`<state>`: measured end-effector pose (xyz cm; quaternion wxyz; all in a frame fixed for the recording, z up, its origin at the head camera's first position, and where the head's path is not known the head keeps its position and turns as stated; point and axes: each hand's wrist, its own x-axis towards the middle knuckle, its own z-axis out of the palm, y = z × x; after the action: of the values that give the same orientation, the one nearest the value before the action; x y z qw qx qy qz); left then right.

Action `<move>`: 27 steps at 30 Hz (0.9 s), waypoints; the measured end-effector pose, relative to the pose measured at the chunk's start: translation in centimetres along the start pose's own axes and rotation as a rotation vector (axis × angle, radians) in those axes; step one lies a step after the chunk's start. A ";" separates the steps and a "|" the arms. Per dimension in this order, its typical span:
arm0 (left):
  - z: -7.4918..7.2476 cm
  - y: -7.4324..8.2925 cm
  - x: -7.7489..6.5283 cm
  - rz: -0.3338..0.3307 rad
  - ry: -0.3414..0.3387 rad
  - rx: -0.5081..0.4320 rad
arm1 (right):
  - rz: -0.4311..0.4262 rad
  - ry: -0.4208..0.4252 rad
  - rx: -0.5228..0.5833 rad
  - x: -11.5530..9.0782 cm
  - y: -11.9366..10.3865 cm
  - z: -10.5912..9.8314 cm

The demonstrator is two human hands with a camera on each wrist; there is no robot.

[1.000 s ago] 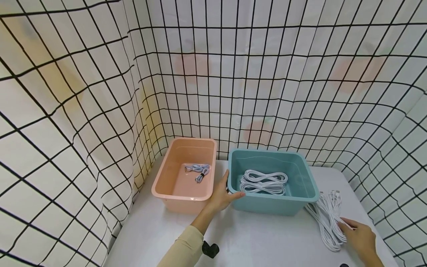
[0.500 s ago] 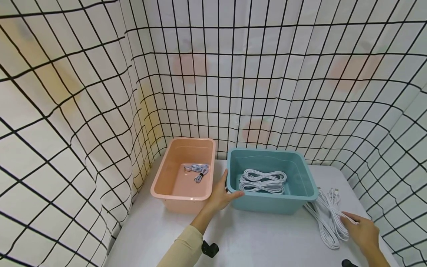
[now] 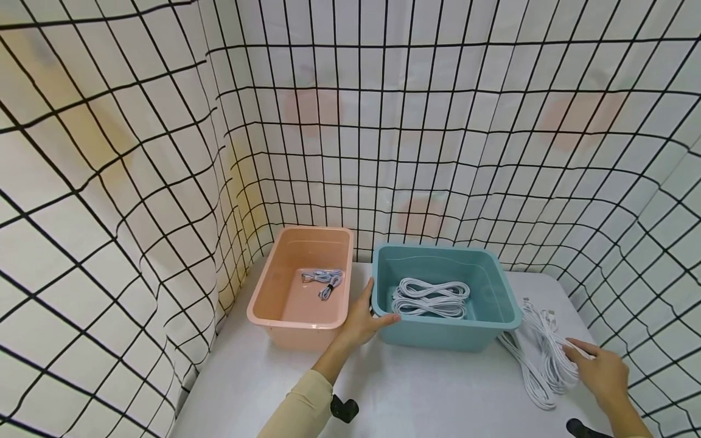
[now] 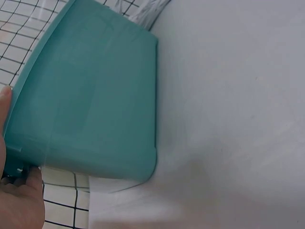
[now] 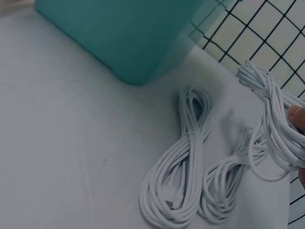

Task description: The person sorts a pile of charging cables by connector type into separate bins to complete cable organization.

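Note:
My left hand (image 3: 358,322) holds the near left corner of the teal bin (image 3: 438,334), thumb over the rim and fingers along its left side. Inside that bin lies a coiled white cable (image 3: 432,298). To the bin's right, my right hand (image 3: 602,372) grips a bundled white cable (image 5: 274,112), which is lifted off the table in the right wrist view. Beneath it on the table, that view has a long white cable bundle (image 5: 171,176) and a smaller white bundle (image 5: 226,186) beside it. The right hand is mostly cut off there.
A peach bin (image 3: 274,292) stands left of the teal one, with short grey-white cables (image 3: 327,277) tied up inside. White table (image 3: 427,389) lies in front. Black netting (image 3: 405,128) over pale cloth closes off the back and both sides.
My right hand has moved slightly right and away from me, drawing the gripped cable bundle with it. The left hand stays on the teal bin.

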<state>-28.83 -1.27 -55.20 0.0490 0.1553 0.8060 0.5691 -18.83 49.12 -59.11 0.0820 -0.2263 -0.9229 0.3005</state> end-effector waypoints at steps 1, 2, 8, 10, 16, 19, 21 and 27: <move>0.0 0.0 0.0 0.000 -0.001 0.001 | -0.001 0.000 -0.002 0.1 -0.1 -0.2; 0.0 0.0 0.0 -0.001 -0.002 0.001 | -0.006 0.005 -0.004 0.2 -0.3 -0.3; 0.0 -0.2 0.0 -0.008 0.002 0.022 | -0.035 0.004 0.011 0.5 -1.1 -1.2; 0.0 -0.2 0.0 -0.013 0.002 0.034 | -0.037 -0.004 0.022 0.6 -1.4 -1.5; 0.0 -0.2 0.0 -0.004 -0.007 0.035 | -0.066 -0.011 0.041 0.8 -1.8 -2.3; 0.1 -0.2 0.0 0.000 -0.009 0.022 | -0.085 -0.006 0.047 0.9 -2.0 -2.7; 0.1 -0.2 0.0 -0.002 -0.009 0.020 | -0.088 -0.005 0.045 0.9 -2.4 -3.0; 0.1 -0.1 0.0 -0.010 0.001 0.024 | -0.068 -0.008 0.042 1.5 -3.4 -4.0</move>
<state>-28.83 -1.23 -55.33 0.0494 0.1517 0.8136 0.5591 -20.24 49.46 -53.84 0.0930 -0.1919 -0.9239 0.3178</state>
